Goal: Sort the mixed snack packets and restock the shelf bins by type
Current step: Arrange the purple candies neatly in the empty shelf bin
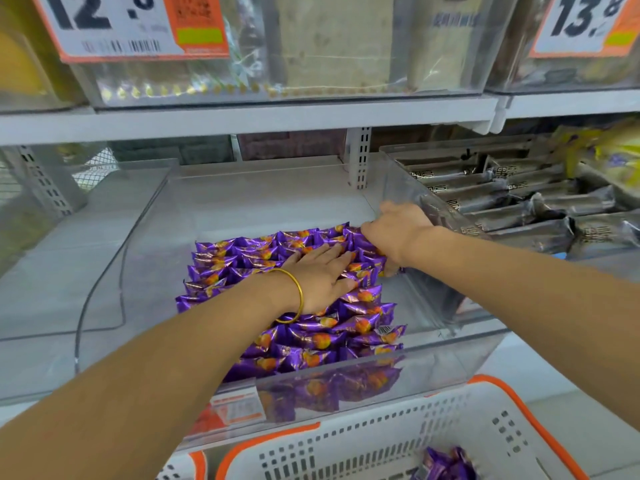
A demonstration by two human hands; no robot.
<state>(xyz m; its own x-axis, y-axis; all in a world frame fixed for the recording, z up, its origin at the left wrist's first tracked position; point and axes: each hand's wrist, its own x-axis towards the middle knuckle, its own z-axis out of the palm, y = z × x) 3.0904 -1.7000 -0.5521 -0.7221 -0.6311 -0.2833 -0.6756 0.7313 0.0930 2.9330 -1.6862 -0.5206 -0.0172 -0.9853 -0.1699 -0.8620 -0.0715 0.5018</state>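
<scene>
On the shelf (41, 306) stands a clear bin (450, 362), and just below the bin's front edge sits a white basket (381, 441). Inside the bin, purple packets (346, 337) lie in packed rows. The left hand (322, 275) presses flat on them, fingers straight and together; the right hand (398, 233) has its fingers curled round packets at the rows' far right corner

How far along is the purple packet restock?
Done: neat rows of purple packets cover the front of the clear bin. In hand: the left grip presses them flat while the right grip holds packets at the back row. Left: the bin's rear floor is bare, and loose packets wait in the basket.
</scene>
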